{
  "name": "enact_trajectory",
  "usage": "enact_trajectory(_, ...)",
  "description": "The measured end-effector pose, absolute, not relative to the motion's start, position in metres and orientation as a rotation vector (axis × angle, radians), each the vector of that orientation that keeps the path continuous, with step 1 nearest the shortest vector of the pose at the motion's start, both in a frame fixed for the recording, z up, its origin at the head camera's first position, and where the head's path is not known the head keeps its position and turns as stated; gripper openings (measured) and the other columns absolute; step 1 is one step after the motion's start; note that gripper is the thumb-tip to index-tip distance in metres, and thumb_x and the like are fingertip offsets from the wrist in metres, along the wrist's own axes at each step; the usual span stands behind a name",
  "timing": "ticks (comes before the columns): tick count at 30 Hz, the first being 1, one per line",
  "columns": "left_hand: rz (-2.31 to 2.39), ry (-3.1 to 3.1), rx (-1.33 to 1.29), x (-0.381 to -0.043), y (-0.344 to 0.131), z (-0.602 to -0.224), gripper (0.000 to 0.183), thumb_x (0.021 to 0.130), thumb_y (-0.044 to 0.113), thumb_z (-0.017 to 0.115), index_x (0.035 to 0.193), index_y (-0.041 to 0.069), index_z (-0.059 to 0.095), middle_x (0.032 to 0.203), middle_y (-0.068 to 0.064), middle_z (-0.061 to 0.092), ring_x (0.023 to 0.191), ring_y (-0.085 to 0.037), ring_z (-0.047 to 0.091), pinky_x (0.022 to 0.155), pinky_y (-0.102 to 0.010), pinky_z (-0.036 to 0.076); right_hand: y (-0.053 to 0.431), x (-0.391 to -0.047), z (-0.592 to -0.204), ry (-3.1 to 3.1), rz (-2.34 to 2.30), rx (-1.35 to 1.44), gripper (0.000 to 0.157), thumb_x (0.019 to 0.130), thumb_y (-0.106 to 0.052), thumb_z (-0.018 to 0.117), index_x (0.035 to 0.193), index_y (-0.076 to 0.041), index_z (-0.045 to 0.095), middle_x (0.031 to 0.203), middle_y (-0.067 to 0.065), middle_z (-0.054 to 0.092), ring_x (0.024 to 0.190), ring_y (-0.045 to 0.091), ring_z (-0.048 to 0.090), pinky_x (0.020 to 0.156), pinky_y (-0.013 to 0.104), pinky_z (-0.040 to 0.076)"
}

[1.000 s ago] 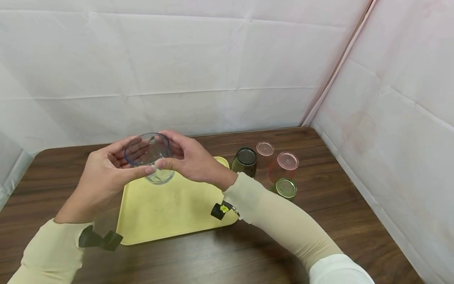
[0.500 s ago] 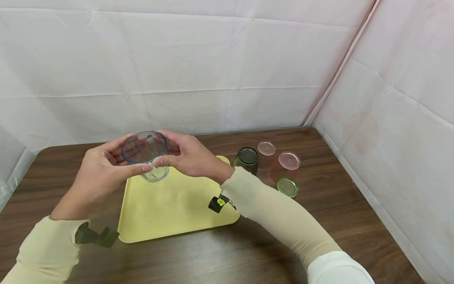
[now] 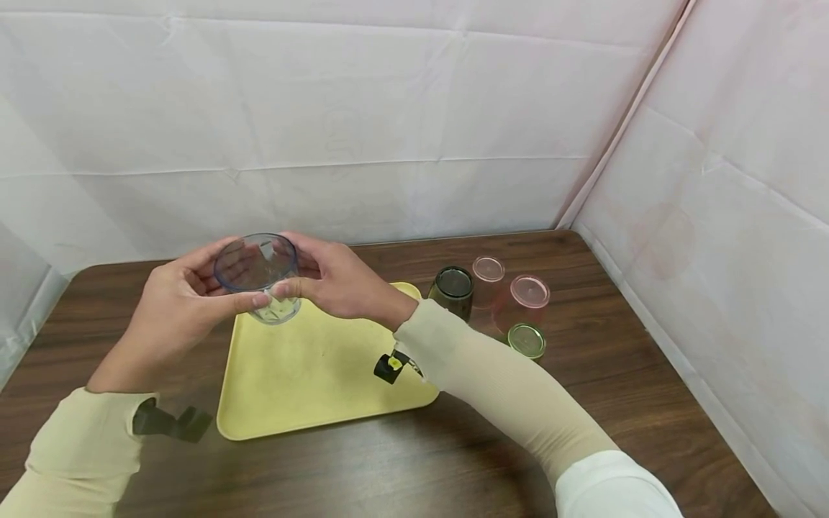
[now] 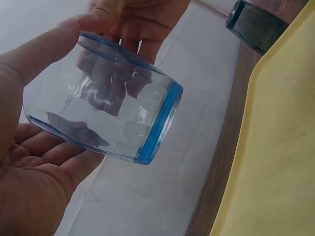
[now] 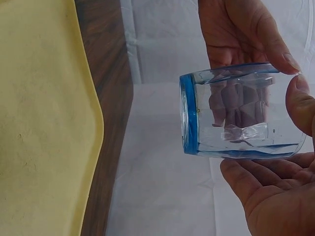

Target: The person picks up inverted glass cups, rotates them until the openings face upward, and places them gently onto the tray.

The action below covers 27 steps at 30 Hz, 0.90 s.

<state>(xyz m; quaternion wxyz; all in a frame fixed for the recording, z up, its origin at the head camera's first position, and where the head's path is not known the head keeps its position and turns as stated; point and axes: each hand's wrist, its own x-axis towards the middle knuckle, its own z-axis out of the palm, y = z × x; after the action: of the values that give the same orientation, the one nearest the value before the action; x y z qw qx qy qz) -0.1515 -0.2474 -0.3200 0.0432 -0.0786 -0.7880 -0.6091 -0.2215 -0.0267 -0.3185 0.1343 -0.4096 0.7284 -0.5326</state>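
Note:
Both hands hold a clear blue-tinted tumbler (image 3: 275, 308) above the far left part of the yellow tray (image 3: 311, 381), mouth up. The left hand (image 3: 184, 291) grips its left side, thumb along the near wall and fingers behind. From the right, the right hand (image 3: 337, 277) grips it too, thumb on the near wall just beside the other thumb. In the left wrist view the tumbler (image 4: 118, 108) shows a thick blue base and the fingers through its wall. The right wrist view shows the same tumbler (image 5: 236, 113) between the two hands.
Right of the tray, several tumblers stand upside down on the brown wood table (image 3: 615, 374): a dark one (image 3: 455, 284), a pale pink one (image 3: 488, 269), a pink one (image 3: 529, 293) and a green one (image 3: 527, 341). White cloth walls (image 3: 363, 108) border the table behind and at right.
Both hands have moved slightly left and up in the head view, carrying the tumbler with them. The grip looks the same, and the other tumblers stay in place.

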Motion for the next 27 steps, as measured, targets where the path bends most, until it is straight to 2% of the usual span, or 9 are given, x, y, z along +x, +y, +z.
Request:
enact_trajectory(14, -1.838, -2.455, -0.247, -0.158, -0.256, -0.324, 0.076, 0.089, 0.005, 0.082, 0.155, 0.008, 0.046, 0.14, 0.014, 0.064, 0.123, 0.005, 0.065, 0.091, -0.01, 0.055, -0.036, -0.23, -0.324, 2.19, -1.456, -1.183, 0.055, 0.101, -0.015, 0.068, 0.151, -0.006, 0.046, 0.145, 0.012, 0.064, 0.14, 0.016, 0.059, 0.108, 0.015, 0.048)
enact_trajectory(19, -1.868, -2.447, -0.233, -0.16, -0.261, -0.326, 0.075, 0.089, 0.004, 0.082, 0.155, 0.012, 0.047, 0.141, 0.012, 0.064, 0.121, 0.003, 0.066, 0.09, -0.01, 0.056, -0.039, -0.232, -0.324, 2.213, -1.424, -1.189, 0.054, 0.102, -0.018, 0.067, 0.15, -0.008, 0.047, 0.143, 0.01, 0.064, 0.138, 0.011, 0.06, 0.107, 0.014, 0.048)
enact_trajectory(27, -1.908, -2.432, -0.222, -0.161, -0.264, -0.327, 0.075, 0.089, 0.003, 0.081, 0.155, 0.011, 0.046, 0.139, 0.01, 0.065, 0.115, 0.0, 0.069, 0.084, -0.013, 0.059, -0.045, -0.235, -0.327, 2.207, -1.423, -1.188, 0.056, 0.102, -0.017, 0.066, 0.153, -0.008, 0.044, 0.143, 0.011, 0.064, 0.138, 0.013, 0.06, 0.105, 0.011, 0.047)
